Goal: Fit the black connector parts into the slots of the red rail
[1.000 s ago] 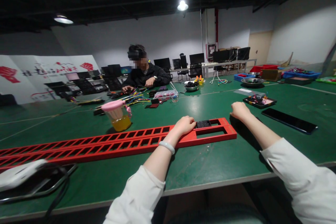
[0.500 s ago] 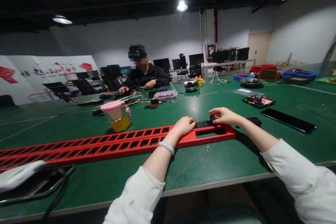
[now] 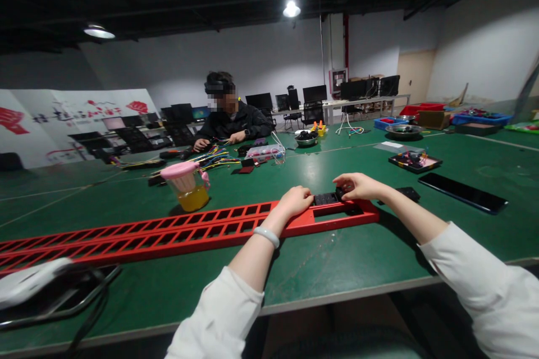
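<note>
A long red slotted frame lies across the green table in front of me. Near its right end, small black blocks sit side by side in the back row. My left hand, with a pale bracelet at the wrist, is closed over the frame just left of these blocks, its fingertips by the leftmost one. My right hand pinches a small dark block at the right end of that row. The front opening below shows bare table through much of it. My fingers partly hide both contact spots.
Right of the frame lie a black item, a phone and a tray of small parts. A pink-lidded cup stands behind the frame. At front left is a white device. Across the table, a person handles wires.
My right hand has shifted very slightly at the dark block. My left hand and the red frame look the same. The person opposite has moved their hands a little.
</note>
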{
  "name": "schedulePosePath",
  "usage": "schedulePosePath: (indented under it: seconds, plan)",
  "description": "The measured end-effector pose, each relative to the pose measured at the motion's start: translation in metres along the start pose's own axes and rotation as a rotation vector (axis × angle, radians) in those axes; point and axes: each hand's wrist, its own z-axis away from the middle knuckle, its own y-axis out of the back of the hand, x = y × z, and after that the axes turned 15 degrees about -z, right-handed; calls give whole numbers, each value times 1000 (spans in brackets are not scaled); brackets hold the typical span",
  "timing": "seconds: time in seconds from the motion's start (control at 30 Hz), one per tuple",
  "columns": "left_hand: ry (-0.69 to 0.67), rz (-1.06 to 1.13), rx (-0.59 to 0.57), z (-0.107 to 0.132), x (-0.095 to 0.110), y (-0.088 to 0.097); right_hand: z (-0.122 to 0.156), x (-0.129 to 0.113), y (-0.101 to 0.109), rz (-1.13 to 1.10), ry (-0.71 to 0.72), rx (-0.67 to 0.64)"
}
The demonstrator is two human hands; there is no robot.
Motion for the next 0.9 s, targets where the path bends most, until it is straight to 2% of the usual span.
schedulePosePath:
  seconds: [0.2,0.9]
  plan:
    - [4,-5,-2,0,1,2,2,-4,-1,-34,-36,-15]
    - [21,-5,-13,0,3,3,2,-2,1,-8,-11,-26]
